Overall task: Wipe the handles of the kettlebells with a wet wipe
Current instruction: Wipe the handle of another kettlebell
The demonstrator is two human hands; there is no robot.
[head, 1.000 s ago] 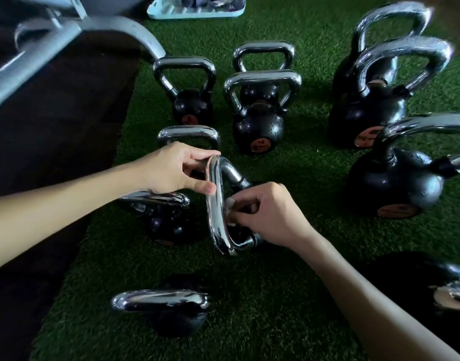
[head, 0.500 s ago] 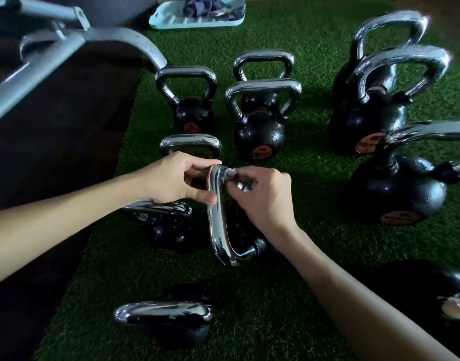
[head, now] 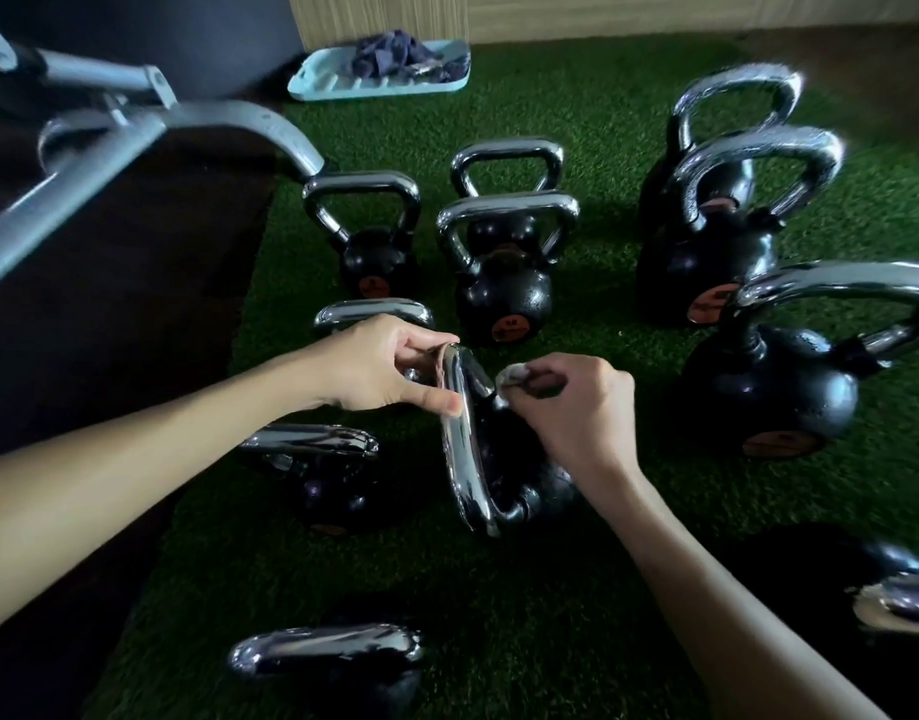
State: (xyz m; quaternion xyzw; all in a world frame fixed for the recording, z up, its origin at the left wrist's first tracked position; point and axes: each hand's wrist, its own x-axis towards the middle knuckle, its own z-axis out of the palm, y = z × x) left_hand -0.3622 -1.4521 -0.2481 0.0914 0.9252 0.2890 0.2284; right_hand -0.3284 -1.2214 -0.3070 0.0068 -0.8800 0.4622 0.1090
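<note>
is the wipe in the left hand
No, the right hand pinches the white wet wipe; the left hand grips the chrome kettlebell handle.

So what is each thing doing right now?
Left hand: grips the top end of the handle.
Right hand: pinches the wet wipe.
Wet wipe: bunched up, against the handle.
Middle kettlebell: held by its handle.
Other kettlebells: standing upright.
Blue tray: holds dark cloths.

We grip a glossy chrome handle (head: pixel 460 449) and soft white wipe (head: pixel 514 375); around it, matt black bells (head: pixel 504 298), rough turf (head: pixel 628 511).
</note>
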